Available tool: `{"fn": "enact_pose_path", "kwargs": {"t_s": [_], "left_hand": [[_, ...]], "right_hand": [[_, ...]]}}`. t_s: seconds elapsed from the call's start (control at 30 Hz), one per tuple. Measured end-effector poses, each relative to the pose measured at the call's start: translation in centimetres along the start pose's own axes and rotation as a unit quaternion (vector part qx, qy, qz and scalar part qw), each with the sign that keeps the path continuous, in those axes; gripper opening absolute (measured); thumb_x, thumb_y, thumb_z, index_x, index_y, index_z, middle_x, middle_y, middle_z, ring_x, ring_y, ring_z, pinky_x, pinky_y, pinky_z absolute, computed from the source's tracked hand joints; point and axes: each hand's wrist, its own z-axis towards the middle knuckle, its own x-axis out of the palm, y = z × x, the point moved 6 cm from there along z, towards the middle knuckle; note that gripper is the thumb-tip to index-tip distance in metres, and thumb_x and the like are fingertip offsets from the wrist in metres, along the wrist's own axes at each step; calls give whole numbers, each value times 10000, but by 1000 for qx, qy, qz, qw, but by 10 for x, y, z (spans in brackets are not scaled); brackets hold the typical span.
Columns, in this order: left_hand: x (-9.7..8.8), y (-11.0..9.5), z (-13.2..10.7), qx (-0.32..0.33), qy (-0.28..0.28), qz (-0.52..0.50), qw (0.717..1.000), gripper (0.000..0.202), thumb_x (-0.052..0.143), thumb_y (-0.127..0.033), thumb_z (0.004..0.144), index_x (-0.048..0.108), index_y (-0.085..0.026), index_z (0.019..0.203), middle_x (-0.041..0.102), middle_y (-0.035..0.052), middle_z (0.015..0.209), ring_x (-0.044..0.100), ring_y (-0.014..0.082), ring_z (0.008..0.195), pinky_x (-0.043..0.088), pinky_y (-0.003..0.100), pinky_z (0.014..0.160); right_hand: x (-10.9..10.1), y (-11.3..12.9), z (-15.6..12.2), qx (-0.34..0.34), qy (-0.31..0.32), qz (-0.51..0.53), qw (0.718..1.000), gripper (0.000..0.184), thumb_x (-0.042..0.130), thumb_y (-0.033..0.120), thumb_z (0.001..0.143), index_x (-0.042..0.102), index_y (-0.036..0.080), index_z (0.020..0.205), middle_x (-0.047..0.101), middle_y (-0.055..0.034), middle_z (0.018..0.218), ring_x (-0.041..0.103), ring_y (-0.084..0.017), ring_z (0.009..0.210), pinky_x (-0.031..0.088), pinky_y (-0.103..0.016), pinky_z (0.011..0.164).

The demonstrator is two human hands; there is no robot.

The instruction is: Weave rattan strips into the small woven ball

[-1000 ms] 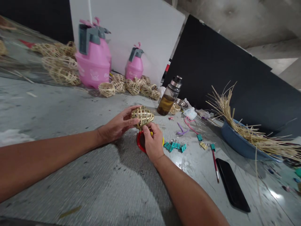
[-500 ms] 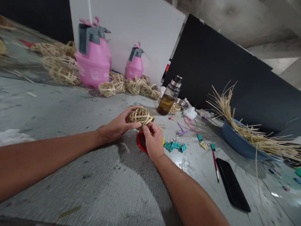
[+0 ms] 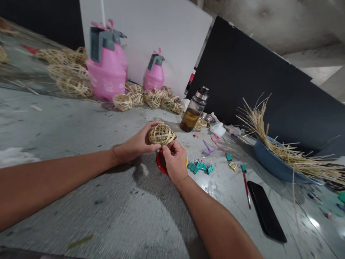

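A small woven bamboo basket [image 3: 162,134], rounded and narrowing to a point on the right, is held above the table. My left hand [image 3: 137,141] is closed around its left side, thumb along the lower edge. The fingers of my right hand [image 3: 175,158] are pinched at the basket's lower right edge; they seem to grip a strip of the weave, too small to make out clearly. Under my right hand lies a red round object [image 3: 161,164], mostly covered, with a yellow edge [image 3: 187,161] showing on the right.
Teal binder clips [image 3: 201,167], a paintbrush [image 3: 246,189] and a black phone [image 3: 266,210] lie to the right. A bottle of brown liquid [image 3: 194,110] stands behind. A blue basin [image 3: 277,163] holds bamboo strips. Pink sprayers [image 3: 107,73] and several woven baskets [image 3: 122,102] line the back.
The basket has turned very slightly in my left hand. My right fingers have shifted a little along its lower edge.
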Motion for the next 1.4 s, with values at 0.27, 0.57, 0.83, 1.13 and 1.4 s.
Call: {"fn": "enact_pose_path", "kwargs": {"t_s": [0.27, 0.57, 0.83, 1.13, 1.4], "left_hand": [[-3, 1, 3, 21, -32, 14, 999, 756, 971, -256, 638, 674, -280, 1333, 741, 125, 1410, 709, 421, 1384, 584, 522, 1214], [-3, -2, 3, 48, -45, 29, 997, 732, 957, -245, 658, 666, -295, 1328, 737, 97, 1397, 715, 396, 1369, 579, 525, 1224], [-3, 2, 1, 33, -31, 23, 999, 723, 964, -280, 675, 655, -287, 1329, 730, 111, 1385, 682, 412, 1392, 571, 532, 1203], [-4, 10, 3, -14, -24, -95, 995, 494, 879, -383, 802, 627, -255, 1207, 759, 75, 1180, 733, 296, 1103, 599, 386, 941], [-5, 4, 3, -37, -69, -73, 994, 488, 886, -384, 730, 630, -250, 1124, 750, 49, 1043, 749, 332, 1080, 602, 372, 897]], "right_hand": [[-1, -2, 1, 40, -10, 3, 999, 222, 732, 350, 900, 592, 250, 760, 593, 36, 733, 567, -178, 778, 502, -270, 746], [2, 7, -2, 58, -19, 61, 996, 199, 691, 414, 926, 647, 246, 830, 615, 23, 777, 567, -174, 773, 516, -282, 766], [2, 8, 0, 52, -23, 62, 996, 251, 693, 447, 929, 627, 240, 803, 617, 23, 764, 563, -168, 750, 517, -273, 720], [3, 17, -3, -28, -20, -95, 995, 222, 698, 317, 919, 560, 245, 761, 613, 29, 753, 562, -176, 759, 454, -300, 742], [3, 21, -5, -7, -17, -75, 997, 173, 689, 328, 892, 590, 251, 773, 618, 16, 761, 545, -196, 787, 433, -318, 761]]}}
